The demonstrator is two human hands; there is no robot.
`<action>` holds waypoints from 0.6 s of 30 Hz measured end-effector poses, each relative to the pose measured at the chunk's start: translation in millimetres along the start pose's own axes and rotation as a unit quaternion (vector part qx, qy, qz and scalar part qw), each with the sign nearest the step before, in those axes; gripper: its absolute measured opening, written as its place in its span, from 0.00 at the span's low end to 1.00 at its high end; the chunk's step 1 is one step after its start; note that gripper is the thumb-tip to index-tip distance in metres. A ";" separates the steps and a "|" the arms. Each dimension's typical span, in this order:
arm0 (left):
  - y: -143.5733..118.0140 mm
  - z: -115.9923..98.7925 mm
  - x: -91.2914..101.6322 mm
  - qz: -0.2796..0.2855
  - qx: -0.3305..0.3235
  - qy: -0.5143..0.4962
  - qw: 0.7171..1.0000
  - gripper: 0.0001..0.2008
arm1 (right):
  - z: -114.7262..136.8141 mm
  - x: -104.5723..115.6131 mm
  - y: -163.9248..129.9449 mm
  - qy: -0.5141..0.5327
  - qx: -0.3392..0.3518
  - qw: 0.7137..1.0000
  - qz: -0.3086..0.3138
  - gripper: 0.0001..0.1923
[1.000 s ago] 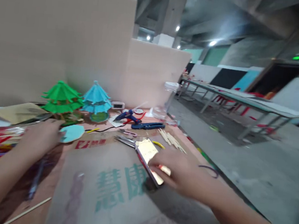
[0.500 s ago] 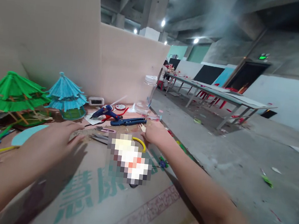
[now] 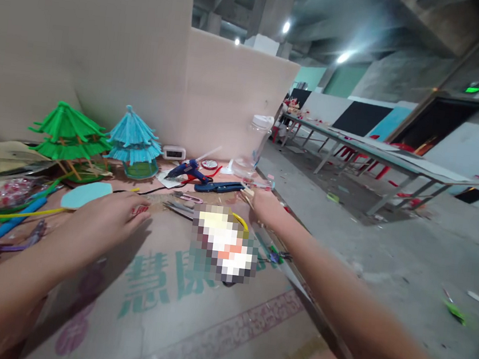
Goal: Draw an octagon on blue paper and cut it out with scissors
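Head view: thin wooden craft sticks (image 3: 247,193) are pinched by the right hand (image 3: 264,206).
The left hand (image 3: 109,219) is best kept spread flat at 9 o'clock, steadying the printed brown cardboard sheet (image 3: 190,312).

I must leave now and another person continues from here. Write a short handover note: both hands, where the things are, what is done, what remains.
Left hand: flat, palm down on the cardboard sheet, holding nothing.
Right hand: stretched to the far right edge of the table, fingers at the thin wooden sticks; whether it grips one cannot be seen.
Things: a blue glue gun and blue cutter lie just behind the sticks. A green paper pagoda and a blue paper pagoda stand at the back left.
Done: two pagodas stand assembled.
Left: no stick is lifted yet; the glue gun lies untouched.
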State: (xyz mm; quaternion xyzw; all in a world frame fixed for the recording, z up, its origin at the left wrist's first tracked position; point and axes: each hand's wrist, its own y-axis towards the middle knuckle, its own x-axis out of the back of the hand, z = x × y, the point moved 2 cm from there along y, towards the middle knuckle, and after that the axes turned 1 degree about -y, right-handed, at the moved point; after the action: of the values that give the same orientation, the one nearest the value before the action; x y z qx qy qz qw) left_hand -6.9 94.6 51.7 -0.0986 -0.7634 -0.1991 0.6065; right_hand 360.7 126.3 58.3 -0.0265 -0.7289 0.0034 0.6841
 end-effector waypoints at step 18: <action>-30.3 -28.9 9.8 -0.071 -0.015 -0.364 0.928 0.24 | 194.4 11.5 -92.6 0.444 0.255 0.857 -0.050 0.11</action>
State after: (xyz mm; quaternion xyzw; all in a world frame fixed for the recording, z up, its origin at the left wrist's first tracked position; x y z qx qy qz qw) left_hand 4.5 54.1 60.9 -0.1188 -0.9339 -0.2029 0.2695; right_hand 162.9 40.4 61.1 0.1873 -0.3216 0.1429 0.9171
